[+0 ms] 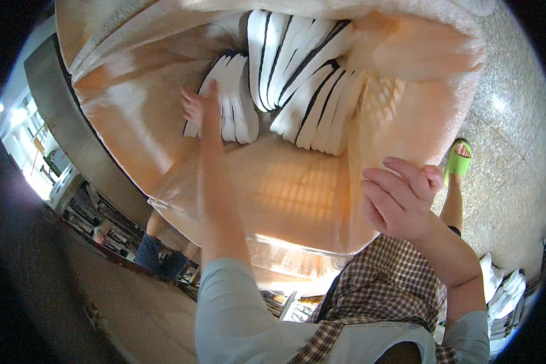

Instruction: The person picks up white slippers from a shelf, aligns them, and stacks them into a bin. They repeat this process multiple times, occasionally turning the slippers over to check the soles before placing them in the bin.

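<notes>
Inside the big sack [164, 121] sit two bundles of shoe soles [303, 79]: the smaller bundle [230, 103] to the left, the larger one right of it and further in. The left hand [195, 104] is down in the sack, touching the smaller bundle. The right hand [400, 200] is at the sack's near right rim. A sandalled foot [458, 159] stands on the floor [515, 121], right of the sack.

Left hand [195, 106]: bare, no glove, ring or watch visible. Right hand [400, 197]: bare likewise, wrist uncovered. Pale grey-blue top; its sleeves [224, 303] are pushed up, so both forearms show bare. Brown-and-cream checked apron [382, 285] worn over the top, its strap crossing the chest. One foot in a bright green slide sandal [458, 161]; leg above it bare.
</notes>
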`<state>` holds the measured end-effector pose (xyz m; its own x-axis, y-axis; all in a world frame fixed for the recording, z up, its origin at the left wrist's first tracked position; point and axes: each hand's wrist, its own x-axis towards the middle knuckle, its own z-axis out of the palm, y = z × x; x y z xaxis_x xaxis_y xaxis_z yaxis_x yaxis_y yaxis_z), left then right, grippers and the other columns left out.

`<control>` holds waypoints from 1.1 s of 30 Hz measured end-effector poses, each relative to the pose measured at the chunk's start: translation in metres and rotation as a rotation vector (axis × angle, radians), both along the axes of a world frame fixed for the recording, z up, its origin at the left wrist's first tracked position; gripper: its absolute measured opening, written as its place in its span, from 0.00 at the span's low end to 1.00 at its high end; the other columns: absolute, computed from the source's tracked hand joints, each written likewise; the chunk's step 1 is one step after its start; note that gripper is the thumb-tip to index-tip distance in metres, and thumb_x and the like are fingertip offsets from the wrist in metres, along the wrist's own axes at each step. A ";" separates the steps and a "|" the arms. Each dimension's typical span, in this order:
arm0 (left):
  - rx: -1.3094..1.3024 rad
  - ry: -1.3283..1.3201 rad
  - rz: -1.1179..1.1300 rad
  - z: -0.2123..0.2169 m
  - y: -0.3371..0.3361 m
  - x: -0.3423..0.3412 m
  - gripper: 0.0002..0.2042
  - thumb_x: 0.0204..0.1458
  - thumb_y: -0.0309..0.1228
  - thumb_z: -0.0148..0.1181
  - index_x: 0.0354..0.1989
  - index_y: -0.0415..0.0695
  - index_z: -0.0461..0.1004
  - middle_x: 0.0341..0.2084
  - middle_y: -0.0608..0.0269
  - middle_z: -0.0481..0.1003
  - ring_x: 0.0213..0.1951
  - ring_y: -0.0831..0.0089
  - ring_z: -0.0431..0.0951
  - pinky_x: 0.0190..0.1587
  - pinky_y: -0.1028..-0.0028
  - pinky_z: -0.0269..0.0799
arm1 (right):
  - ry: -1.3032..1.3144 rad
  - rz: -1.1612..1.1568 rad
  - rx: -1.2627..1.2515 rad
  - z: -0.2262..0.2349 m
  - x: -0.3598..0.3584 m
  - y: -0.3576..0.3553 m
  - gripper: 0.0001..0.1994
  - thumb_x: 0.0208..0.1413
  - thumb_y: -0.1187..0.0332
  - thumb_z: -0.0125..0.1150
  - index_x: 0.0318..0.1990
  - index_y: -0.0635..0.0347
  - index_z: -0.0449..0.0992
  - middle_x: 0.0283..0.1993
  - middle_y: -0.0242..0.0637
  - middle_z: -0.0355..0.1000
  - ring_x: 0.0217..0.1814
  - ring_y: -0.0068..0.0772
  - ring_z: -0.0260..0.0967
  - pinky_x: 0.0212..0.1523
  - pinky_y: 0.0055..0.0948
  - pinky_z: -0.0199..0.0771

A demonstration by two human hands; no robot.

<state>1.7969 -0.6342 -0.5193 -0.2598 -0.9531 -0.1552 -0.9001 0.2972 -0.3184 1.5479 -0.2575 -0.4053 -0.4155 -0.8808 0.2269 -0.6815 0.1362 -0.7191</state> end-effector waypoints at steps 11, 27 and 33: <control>0.038 0.150 -0.101 0.046 0.035 -0.045 0.39 0.50 0.58 0.49 0.63 0.42 0.54 0.62 0.49 0.57 0.64 0.54 0.53 0.63 0.47 0.45 | -0.225 0.165 -0.020 0.018 -0.021 0.009 0.16 0.42 0.64 0.62 0.41 0.54 0.74 0.47 0.30 0.70 0.54 0.36 0.64 0.52 0.43 0.58; 0.192 1.072 -0.610 0.516 0.492 -0.092 0.25 0.38 0.26 0.65 0.49 0.46 0.68 0.53 0.51 0.64 0.57 0.56 0.63 0.54 0.55 0.60 | -0.591 0.275 0.367 0.219 -0.007 0.197 0.15 0.60 0.61 0.51 0.27 0.62 0.72 0.18 0.43 0.65 0.16 0.38 0.61 0.21 0.35 0.63; -0.566 0.449 0.007 0.608 0.545 0.042 0.41 0.37 0.40 0.70 0.59 0.39 0.55 0.58 0.46 0.58 0.62 0.50 0.55 0.59 0.53 0.52 | -0.665 0.595 0.171 0.315 0.013 0.169 0.14 0.57 0.66 0.56 0.49 0.62 0.70 0.33 0.34 0.70 0.30 0.24 0.66 0.31 0.26 0.67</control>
<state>1.8392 -0.0894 0.0886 -0.1758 -0.8578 0.4830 -0.9817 0.1896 -0.0206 1.5604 -0.0886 -0.0902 0.1206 -0.9914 -0.0508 -0.1254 0.0355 -0.9915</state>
